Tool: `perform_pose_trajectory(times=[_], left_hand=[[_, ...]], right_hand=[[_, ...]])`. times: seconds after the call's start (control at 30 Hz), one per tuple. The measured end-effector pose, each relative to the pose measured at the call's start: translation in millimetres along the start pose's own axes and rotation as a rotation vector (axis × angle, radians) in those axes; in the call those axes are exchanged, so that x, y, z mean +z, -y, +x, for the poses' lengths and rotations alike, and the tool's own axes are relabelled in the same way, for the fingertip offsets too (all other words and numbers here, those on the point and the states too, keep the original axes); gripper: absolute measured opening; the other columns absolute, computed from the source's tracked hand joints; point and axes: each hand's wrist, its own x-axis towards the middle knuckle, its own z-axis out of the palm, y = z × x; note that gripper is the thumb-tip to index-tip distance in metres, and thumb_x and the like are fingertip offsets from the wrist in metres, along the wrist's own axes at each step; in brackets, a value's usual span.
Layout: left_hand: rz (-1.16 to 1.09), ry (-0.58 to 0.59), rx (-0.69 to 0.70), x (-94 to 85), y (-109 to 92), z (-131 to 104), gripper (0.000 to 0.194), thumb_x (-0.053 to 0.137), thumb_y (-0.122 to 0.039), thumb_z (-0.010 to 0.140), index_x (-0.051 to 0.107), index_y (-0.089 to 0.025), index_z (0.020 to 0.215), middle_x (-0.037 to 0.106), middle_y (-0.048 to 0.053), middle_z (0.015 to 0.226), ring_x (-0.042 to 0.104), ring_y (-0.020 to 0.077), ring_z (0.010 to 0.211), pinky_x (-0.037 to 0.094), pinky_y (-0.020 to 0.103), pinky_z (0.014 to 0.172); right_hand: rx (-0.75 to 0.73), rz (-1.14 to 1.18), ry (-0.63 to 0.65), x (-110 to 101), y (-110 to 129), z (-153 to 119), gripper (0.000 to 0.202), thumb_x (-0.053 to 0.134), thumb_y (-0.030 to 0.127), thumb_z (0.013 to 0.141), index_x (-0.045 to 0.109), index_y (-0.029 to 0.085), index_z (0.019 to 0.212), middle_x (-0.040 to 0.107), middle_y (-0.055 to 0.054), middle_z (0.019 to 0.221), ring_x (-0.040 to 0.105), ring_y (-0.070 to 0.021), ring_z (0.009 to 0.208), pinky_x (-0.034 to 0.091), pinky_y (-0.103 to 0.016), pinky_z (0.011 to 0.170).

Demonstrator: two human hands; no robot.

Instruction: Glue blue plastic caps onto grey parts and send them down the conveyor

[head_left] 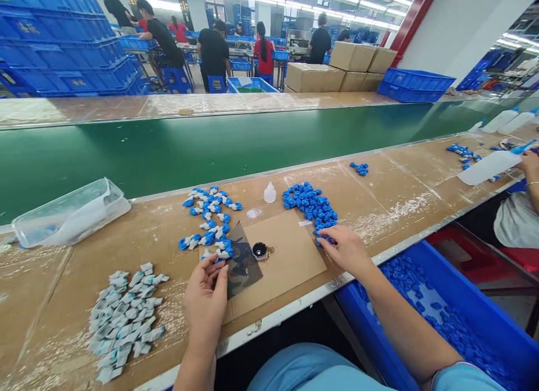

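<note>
My left hand is at the near end of a group of blue-and-grey pieces, its fingers closed round a blue-and-grey piece. At the lower end of the pile of blue pieces, my right hand pinches a blue piece. Between the hands a cardboard sheet lies on the table, with a small round pot of dark liquid and a dark stained sheet on it. A small white bottle stands behind the cardboard. Many grey pieces are heaped at the left.
A clear plastic box lies at the left by the green belt. A blue crate of blue pieces is below the table edge at the right. Another person's hand is at the far right by a large bottle.
</note>
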Motion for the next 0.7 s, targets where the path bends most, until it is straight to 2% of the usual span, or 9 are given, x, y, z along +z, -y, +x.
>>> perform_pose_trajectory(times=[0.07,0.13,0.2,0.27,0.37,0.47,0.6,0.67,0.7], left_hand=[[0.118,-0.04,0.061,-0.2,-1,-3,0.037,0.062,-0.039,0.076,0.058,-0.017,0.105,0.066,0.008,0.09,0.066,0.0211,0.085,0.054,0.04,0.082],[0.308,-0.115,0.161,0.1,-2,-7,0.039,0.06,-0.04,0.077,0.058,-0.017,0.108,0.064,0.012,0.102,0.062,0.0259,0.096,0.05,0.046,0.089],[0.503,-0.17,0.238,1.0,-2,-10,0.05,0.061,-0.043,0.077,0.053,-0.017,0.119,0.057,0.018,0.12,0.052,0.0323,0.117,0.041,0.053,0.099],[0.634,-0.17,0.247,3.5,0,-8,0.069,0.063,-0.046,0.075,0.042,-0.014,0.132,0.044,0.023,0.137,0.036,0.0375,0.133,0.03,0.058,0.106],[0.725,-0.128,0.195,11.8,2,4,0.093,0.066,-0.052,0.07,0.027,-0.01,0.143,0.026,0.029,0.149,0.019,0.0438,0.14,0.023,0.062,0.108],[0.809,-0.12,0.11,25.5,-2,26,0.105,0.067,-0.061,0.065,0.024,-0.009,0.145,0.022,0.031,0.151,0.016,0.0489,0.14,0.02,0.066,0.106],[0.976,-0.095,-0.037,42.4,-16,55,0.106,0.065,-0.063,0.065,0.024,-0.009,0.146,0.022,0.029,0.152,0.019,0.0499,0.139,0.02,0.065,0.107],[1.021,-0.075,-0.075,46.0,-21,65,0.104,0.063,-0.062,0.068,0.023,-0.009,0.147,0.022,0.028,0.153,0.02,0.0486,0.139,0.021,0.063,0.108],[1.033,-0.069,-0.087,46.6,-22,67,0.102,0.062,-0.063,0.069,0.023,-0.009,0.147,0.023,0.027,0.153,0.02,0.0481,0.139,0.022,0.062,0.108]], right_hand=[[0.009,-0.105,0.013,1,-8,-1,0.012,0.064,0.027,0.082,0.071,0.021,0.091,0.073,-0.008,0.088,0.064,-0.0261,0.08,0.05,-0.039,0.072],[-0.013,-0.146,0.034,6,-12,-1,0.014,0.067,0.028,0.08,0.071,0.021,0.091,0.073,-0.008,0.087,0.063,-0.0273,0.079,0.05,-0.04,0.071],[-0.044,-0.137,0.031,11,-13,-1,0.013,0.066,0.027,0.08,0.07,0.022,0.091,0.073,-0.008,0.086,0.063,-0.0269,0.078,0.049,-0.04,0.071],[-0.065,-0.104,0.008,16,-15,1,0.012,0.064,0.026,0.08,0.07,0.023,0.09,0.073,-0.006,0.086,0.063,-0.026,0.079,0.049,-0.039,0.072],[-0.071,-0.071,-0.033,21,-17,2,0.01,0.062,0.026,0.081,0.068,0.023,0.088,0.072,-0.006,0.083,0.063,-0.0253,0.078,0.049,-0.037,0.07],[-0.092,-0.046,-0.12,27,-19,-1,0.011,0.058,0.028,0.084,0.067,0.021,0.086,0.07,-0.006,0.079,0.062,-0.0247,0.076,0.048,-0.037,0.069],[-0.146,0.055,-0.315,30,-12,-8,0.015,0.054,0.031,0.089,0.064,0.02,0.089,0.07,-0.007,0.08,0.062,-0.0228,0.075,0.048,-0.037,0.071],[-0.2,0.157,-0.324,27,1,-11,0.015,0.053,0.03,0.091,0.064,0.02,0.096,0.07,-0.006,0.083,0.062,-0.0213,0.078,0.049,-0.035,0.073],[-0.247,0.226,-0.274,26,10,-12,0.015,0.053,0.03,0.092,0.063,0.02,0.099,0.07,-0.006,0.085,0.063,-0.0201,0.08,0.05,-0.033,0.074]])
